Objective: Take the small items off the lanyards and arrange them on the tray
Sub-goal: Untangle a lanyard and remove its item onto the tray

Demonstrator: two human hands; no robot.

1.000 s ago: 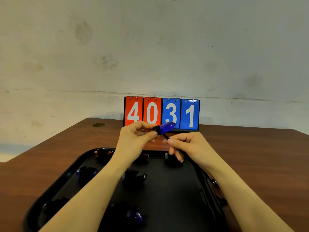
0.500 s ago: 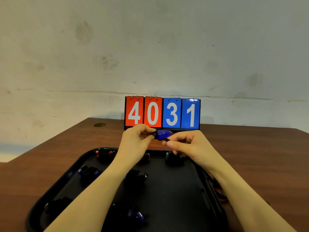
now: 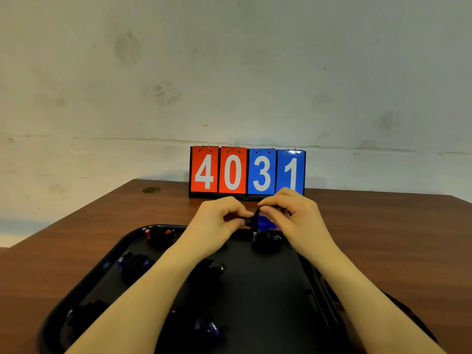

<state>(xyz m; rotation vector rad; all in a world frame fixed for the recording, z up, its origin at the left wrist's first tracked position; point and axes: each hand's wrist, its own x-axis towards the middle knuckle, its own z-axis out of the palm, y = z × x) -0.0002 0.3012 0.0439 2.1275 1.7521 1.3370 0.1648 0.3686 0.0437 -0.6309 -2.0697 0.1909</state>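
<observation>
Above the far edge of the black tray (image 3: pixel 107 261) my two hands meet over a small blue item (image 3: pixel 265 223) with a black end. My left hand (image 3: pixel 219 221) pinches that black end between thumb and forefinger. My right hand (image 3: pixel 293 215) curls over the blue body and pinches a black lanyard loop (image 3: pixel 263 208) at its top. Several small items lie on the tray: a red and black one (image 3: pixel 159 235) at the far left, a blue and black one (image 3: pixel 134 264), a dark one (image 3: pixel 267 241) under my hands, another (image 3: pixel 212 270) near the middle, a blue one (image 3: pixel 208 328) near me.
A flip scoreboard (image 3: pixel 247 172) reading 4031 stands on the brown table (image 3: pixel 383 226) behind my hands, against a pale wall. A black strap (image 3: pixel 314 274) runs along the tray's right side under my right forearm. A round insert (image 3: pixel 151 190) sits in the table's far left corner.
Both hands have dropped lower, toward the tray's far edge. The blue item has tilted from pointing up and right to lying low between my hands, and my right hand now curls over it.
</observation>
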